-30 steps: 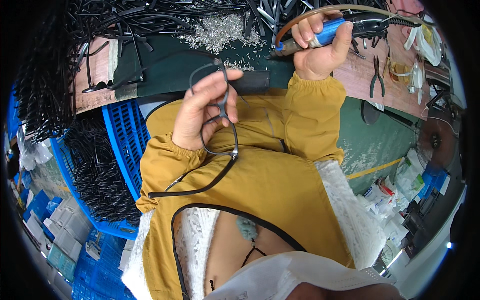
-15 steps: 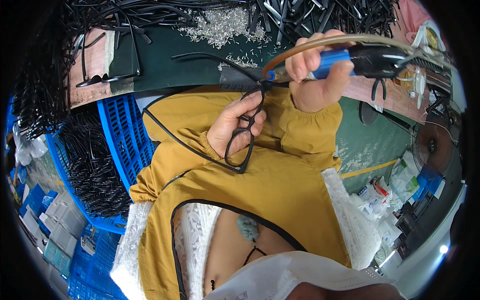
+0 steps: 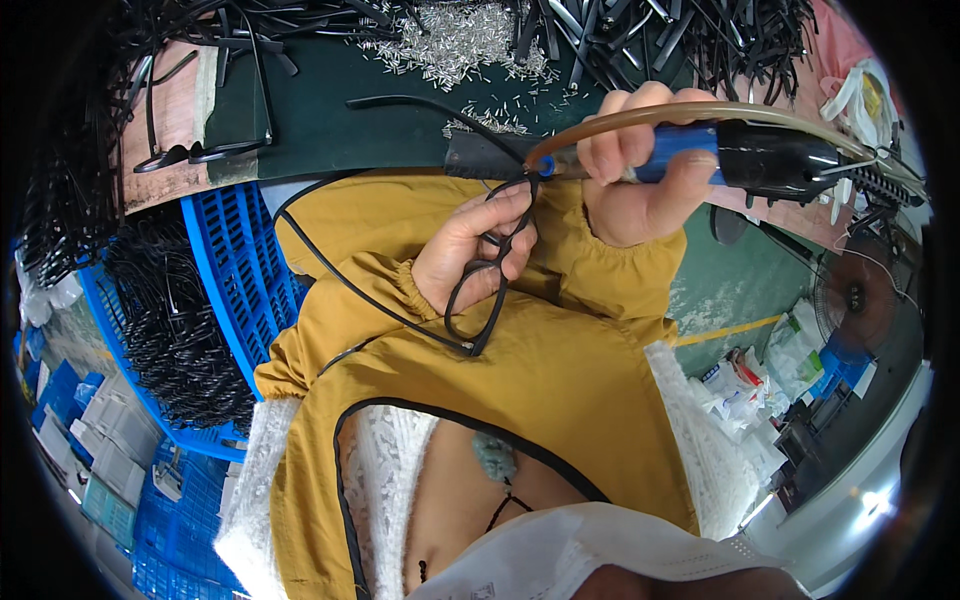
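Note:
My left hand [image 3: 478, 245] is closed round the front of a black eyeglass frame [image 3: 497, 292], held over my lap just off the table edge. One temple arm of it stretches over the table, the other loops down to the left. My right hand [image 3: 650, 165] grips a blue and black electric screwdriver [image 3: 690, 155], lying nearly level. A brown hose [image 3: 640, 113] arches over its top and ends at the blue nose. That nose meets the frame at a hinge corner, above my left fingers; the tip itself is hidden.
Small silver screws [image 3: 445, 45] lie heaped on the dark green mat [image 3: 310, 120], several scattered nearer. Black temple arms [image 3: 670, 40] pile up at the back. Another glasses frame [image 3: 200, 152] rests at the left edge. A blue basket [image 3: 225, 270] full of black parts stands below; a fan [image 3: 855, 295] is at right.
The screwdriver has shifted slightly right and down and now lies more level, its nose still at the hinge corner. The glasses frame has tilted a little in my left hand.

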Demonstrator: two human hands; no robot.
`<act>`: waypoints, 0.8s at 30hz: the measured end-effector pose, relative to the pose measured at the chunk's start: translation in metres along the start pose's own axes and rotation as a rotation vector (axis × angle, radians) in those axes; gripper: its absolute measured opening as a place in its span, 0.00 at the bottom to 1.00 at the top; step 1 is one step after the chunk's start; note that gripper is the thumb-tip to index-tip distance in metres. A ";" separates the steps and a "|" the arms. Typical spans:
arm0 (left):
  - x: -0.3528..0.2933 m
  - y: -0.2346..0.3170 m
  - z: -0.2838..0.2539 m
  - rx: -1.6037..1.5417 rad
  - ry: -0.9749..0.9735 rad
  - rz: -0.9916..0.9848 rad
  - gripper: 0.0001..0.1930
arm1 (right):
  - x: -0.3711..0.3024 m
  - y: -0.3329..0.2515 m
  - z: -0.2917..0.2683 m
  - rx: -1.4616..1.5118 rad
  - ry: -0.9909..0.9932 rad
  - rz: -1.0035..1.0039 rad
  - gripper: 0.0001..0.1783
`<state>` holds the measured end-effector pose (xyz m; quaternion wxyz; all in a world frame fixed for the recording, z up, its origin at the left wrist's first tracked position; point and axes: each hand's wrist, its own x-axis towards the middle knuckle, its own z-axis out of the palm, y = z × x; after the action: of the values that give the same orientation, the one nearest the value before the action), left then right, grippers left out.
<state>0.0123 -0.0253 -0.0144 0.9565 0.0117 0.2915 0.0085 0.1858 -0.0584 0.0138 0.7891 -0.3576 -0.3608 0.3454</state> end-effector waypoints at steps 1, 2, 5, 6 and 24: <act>0.000 0.001 0.000 0.013 -0.012 0.001 0.10 | 0.002 0.000 0.000 0.040 0.022 -0.032 0.27; 0.000 0.002 -0.001 0.024 -0.022 0.005 0.11 | 0.003 -0.001 -0.001 0.072 0.020 -0.046 0.27; -0.001 0.004 -0.001 0.024 -0.034 -0.027 0.13 | 0.006 -0.001 0.000 0.048 -0.019 -0.052 0.28; -0.001 0.005 -0.002 0.031 -0.010 -0.044 0.14 | 0.007 -0.001 0.000 0.026 -0.020 -0.029 0.27; -0.012 0.014 0.024 0.271 0.129 0.143 0.20 | 0.025 -0.019 -0.024 0.238 0.261 -0.010 0.20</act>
<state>0.0159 -0.0121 0.0125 0.9225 0.1606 0.3490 0.0380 0.2231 -0.0557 0.0263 0.8677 -0.3016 -0.2137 0.3324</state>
